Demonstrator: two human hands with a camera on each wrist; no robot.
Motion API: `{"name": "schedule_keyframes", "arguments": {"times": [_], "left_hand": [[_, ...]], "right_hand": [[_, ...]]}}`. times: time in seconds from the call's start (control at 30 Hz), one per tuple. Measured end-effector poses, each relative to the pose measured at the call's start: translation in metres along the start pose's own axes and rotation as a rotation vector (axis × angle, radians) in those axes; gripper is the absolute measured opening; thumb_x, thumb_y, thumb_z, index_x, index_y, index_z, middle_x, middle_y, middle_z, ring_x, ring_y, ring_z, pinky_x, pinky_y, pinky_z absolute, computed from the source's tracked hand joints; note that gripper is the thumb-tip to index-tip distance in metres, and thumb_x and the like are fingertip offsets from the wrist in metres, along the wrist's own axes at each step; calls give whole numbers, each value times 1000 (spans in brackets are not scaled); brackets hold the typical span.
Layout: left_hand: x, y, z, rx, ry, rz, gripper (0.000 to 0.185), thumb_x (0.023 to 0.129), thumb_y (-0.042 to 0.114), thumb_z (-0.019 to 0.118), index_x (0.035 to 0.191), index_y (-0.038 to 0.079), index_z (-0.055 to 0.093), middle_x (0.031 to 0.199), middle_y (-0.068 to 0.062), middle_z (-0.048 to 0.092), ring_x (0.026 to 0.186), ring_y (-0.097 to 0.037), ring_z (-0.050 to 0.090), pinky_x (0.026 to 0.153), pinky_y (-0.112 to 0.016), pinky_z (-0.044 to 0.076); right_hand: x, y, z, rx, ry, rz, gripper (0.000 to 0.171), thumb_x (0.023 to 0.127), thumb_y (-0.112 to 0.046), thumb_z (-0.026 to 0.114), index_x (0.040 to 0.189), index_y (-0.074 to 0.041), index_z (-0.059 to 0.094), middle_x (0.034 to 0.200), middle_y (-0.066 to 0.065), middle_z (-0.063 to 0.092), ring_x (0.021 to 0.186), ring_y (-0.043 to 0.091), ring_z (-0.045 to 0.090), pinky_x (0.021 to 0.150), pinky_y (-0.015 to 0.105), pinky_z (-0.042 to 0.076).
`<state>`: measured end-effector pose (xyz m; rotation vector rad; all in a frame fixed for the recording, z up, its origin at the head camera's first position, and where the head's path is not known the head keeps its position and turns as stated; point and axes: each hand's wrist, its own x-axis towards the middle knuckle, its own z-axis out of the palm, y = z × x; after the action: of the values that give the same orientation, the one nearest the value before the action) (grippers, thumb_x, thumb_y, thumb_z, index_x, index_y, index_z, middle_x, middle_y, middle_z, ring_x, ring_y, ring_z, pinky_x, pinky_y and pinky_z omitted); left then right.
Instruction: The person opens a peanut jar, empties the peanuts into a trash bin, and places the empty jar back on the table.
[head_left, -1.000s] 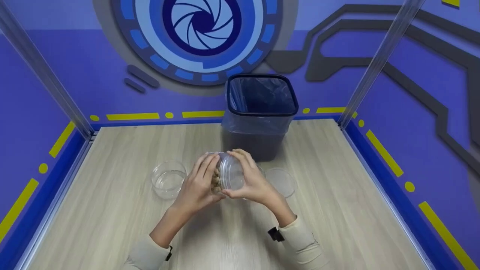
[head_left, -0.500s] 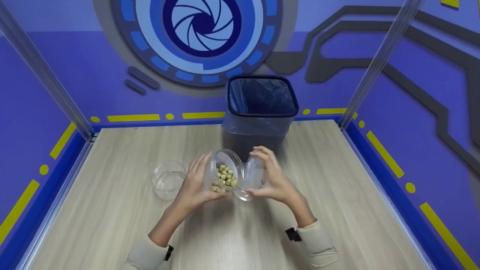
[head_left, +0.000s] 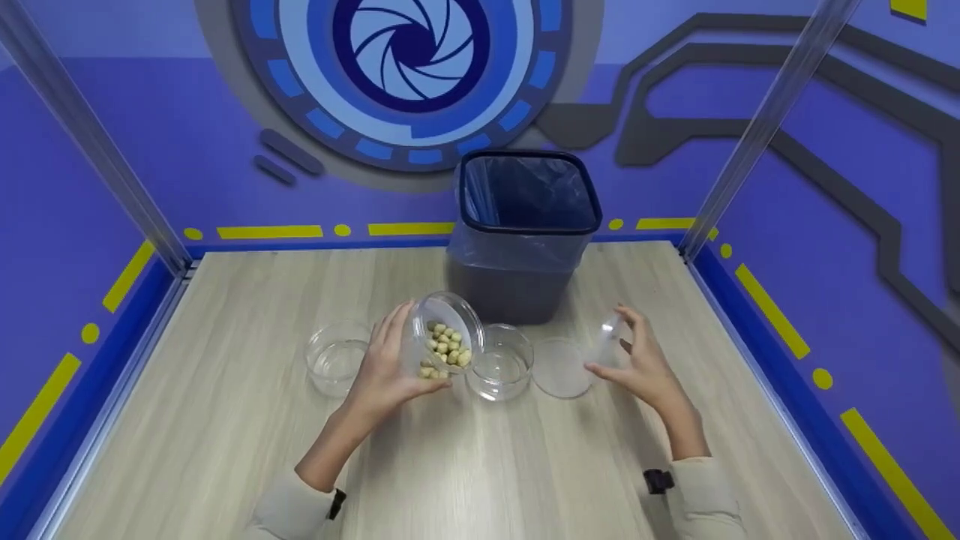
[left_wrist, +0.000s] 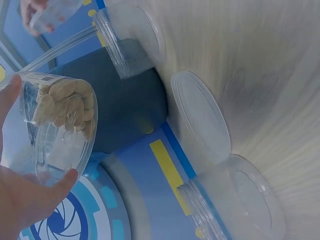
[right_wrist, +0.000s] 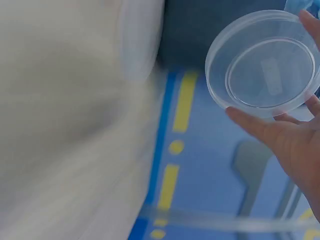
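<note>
The lid [head_left: 609, 335] is already off, pinched in my right hand [head_left: 637, 367] at centre right, while my left hand [head_left: 386, 367] grips the tilted, still full jar [head_left: 442, 337] at centre above the worktop [head_left: 225, 450].

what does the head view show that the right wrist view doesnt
Only the head view shows the left hand gripping the tilted tub of nuts, the two empty tubs and on the table, and the whole bin standing behind them. Only the right wrist view shows the clear lid plainly, round and held at its rim. Both show the right hand holding that lid, the blue wall with yellow marks, and a second lid lying flat on the table, blurred in the wrist view.
</note>
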<state>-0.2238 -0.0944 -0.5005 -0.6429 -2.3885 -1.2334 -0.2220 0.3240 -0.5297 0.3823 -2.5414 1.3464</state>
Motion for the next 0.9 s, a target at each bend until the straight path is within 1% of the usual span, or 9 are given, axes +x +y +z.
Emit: {"name": "schedule_keyframes", "arguments": {"times": [0.07, 0.17, 0.3, 0.4, 0.57, 0.67, 0.8, 0.9], "left_hand": [[1, 0, 0, -3, -1, -13, 124, 51, 33, 102, 152, 0, 38, 153, -20, 43, 142, -39, 39, 116, -56, 35], [1, 0, 0, -6, -5, -26, 125, 52, 36, 102, 153, 1, 38, 154, -20, 43, 143, -39, 38, 117, -56, 33], [0, 0, -1, -14, 0, -36, 125, 51, 35, 102, 153, 2, 38, 154, -20, 42, 143, -39, 37, 117, -57, 33], [0, 0, -1, -18, 2, -39, 125, 51, 34, 102, 153, 3, 38, 154, -19, 42, 143, -38, 37, 117, -57, 33], [-1, -1, 0, -11, 4, -33, 125, 52, 35, 102, 154, 2, 37, 154, -20, 42, 143, -39, 37, 117, -57, 33], [-1, -2, 0, -3, 0, -30, 125, 52, 36, 102, 154, 2, 37, 154, -20, 42, 143, -39, 37, 117, -57, 33], [-3, -2, 1, -7, -12, -39, 125, 53, 38, 101, 154, 1, 37, 155, -20, 41, 145, -38, 35, 118, -55, 32], [-5, -3, 3, -21, -17, -61, 125, 53, 34, 102, 154, 2, 36, 156, -20, 40, 145, -38, 35, 117, -55, 33]], "right_hand": [[-3, 12, -10, 23, 3, 55, 105, 74, -9, 91, 152, 0, 22, 158, 26, 20, 150, 48, 16, 112, 64, 34], [-7, 30, -23, 40, 19, 142, 108, 74, -5, 90, 152, 3, 16, 158, 28, 15, 151, 49, 11, 116, 61, 30], [-13, 50, -37, 64, 60, 276, 111, 74, -6, 90, 151, 2, 9, 160, 30, 8, 152, 48, 10, 118, 59, 27], [-15, 62, -45, 62, 113, 332, 111, 75, -11, 91, 149, 1, 9, 160, 31, 7, 151, 48, 12, 118, 61, 26], [-24, 78, -48, -35, 177, 343, 108, 77, -20, 90, 149, -1, 11, 157, 32, 13, 149, 49, 14, 118, 64, 22], [-30, 82, -49, -93, 190, 347, 109, 76, -20, 91, 152, -2, 14, 155, 32, 14, 148, 50, 17, 117, 66, 23], [-38, 85, -51, -172, 159, 392, 115, 74, -23, 92, 155, -2, 13, 154, 36, 17, 145, 52, 22, 114, 69, 27], [-43, 88, -54, -223, 113, 467, 122, 75, -26, 92, 158, 0, 6, 154, 41, 17, 142, 57, 25, 113, 70, 27]]}}
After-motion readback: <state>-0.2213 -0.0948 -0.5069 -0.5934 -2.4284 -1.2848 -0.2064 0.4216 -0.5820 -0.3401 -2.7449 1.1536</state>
